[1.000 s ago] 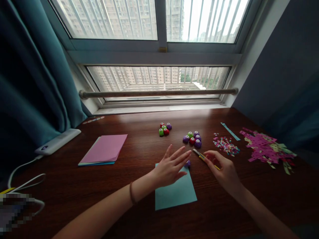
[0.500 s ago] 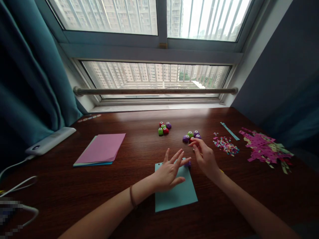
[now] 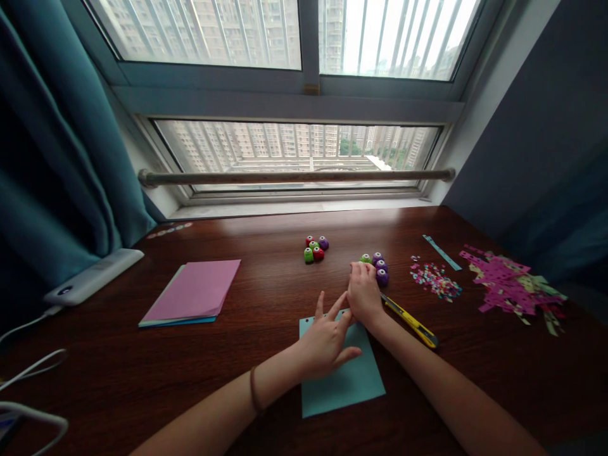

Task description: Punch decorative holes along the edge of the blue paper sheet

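My left hand (image 3: 327, 340) lies flat with its fingers spread on the far left corner of a teal paper sheet (image 3: 349, 383). My right hand (image 3: 363, 293) reaches past it to a cluster of small round punches (image 3: 379, 267). Its fingers curl down around a punch on the cluster's left side, which they hide. Green and purple punches of that cluster still show beside the fingertips. A yellow utility knife (image 3: 411, 322) lies on the wooden table (image 3: 266, 304) just right of my right wrist, with no hand on it.
A second group of small punches (image 3: 315, 248) sits farther back. A pink and blue paper stack (image 3: 194, 291) lies to the left, confetti (image 3: 436, 280) and punched pink scraps (image 3: 510, 285) to the right. A white power bank (image 3: 92, 277) with cables is at far left.
My right hand let go of the yellow knife, which now lies on the table, and moved left and forward onto the punch cluster. My left hand stayed on the teal sheet.
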Demonstrator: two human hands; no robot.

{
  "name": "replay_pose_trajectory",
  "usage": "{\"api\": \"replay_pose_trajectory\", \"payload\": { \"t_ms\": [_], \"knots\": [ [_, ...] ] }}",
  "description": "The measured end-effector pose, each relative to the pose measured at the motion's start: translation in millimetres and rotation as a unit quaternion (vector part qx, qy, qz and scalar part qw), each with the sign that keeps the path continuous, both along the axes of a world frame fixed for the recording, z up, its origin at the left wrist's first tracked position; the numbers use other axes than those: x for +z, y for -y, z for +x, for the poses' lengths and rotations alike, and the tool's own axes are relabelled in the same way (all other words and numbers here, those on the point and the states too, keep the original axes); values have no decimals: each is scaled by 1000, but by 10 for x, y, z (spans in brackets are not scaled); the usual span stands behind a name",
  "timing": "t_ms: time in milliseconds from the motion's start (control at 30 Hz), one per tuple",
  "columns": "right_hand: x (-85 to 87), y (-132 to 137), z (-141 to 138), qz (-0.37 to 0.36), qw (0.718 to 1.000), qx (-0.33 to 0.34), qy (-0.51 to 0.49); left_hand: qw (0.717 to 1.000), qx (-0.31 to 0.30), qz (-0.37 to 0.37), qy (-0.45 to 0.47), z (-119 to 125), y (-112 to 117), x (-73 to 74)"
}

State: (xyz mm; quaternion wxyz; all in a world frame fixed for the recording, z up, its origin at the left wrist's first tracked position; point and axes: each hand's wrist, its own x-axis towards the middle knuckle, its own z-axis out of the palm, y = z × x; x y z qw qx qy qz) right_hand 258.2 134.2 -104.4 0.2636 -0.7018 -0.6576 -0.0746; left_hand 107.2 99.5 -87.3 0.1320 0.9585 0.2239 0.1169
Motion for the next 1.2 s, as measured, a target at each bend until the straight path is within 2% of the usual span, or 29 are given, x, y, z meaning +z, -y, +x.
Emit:
{"api": "replay_pose_trajectory", "payload": {
  "t_ms": [333, 433, 533, 600, 700, 800, 900, 1067, 1200],
  "knots": [
    [61, 43, -18, 32, 998, 40, -47, 1000, -16, 10, -12, -8, -26, -85],
    [107, 40, 8, 64, 990, 73, -101, 1000, -22, 14, -16, -13, -18, -107],
    [197, 55, 79, 92, 971, 132, -175, 1000, -22, 13, -13, -20, -5, -124],
    [271, 109, 170, 76, 952, 182, -234, 1000, -20, 9, -10, -23, 2, -134],
    [360, 272, 356, 8, 930, 242, -278, 1000, -16, 7, 7, -28, 9, -145],
    [374, 463, 521, -47, 923, 294, -245, 999, -8, 10, 30, -35, 13, -148],
    [310, 590, 595, -83, 917, 340, -192, 999, 0, 14, 38, -36, 17, -146],
    [186, 610, 660, -130, 915, 349, -153, 999, 16, 18, 29, -26, 17, -134],
    [173, 536, 876, -78, 930, 297, -201, 1000, 22, 2, 11, -23, 15, -117]
  ]
}}
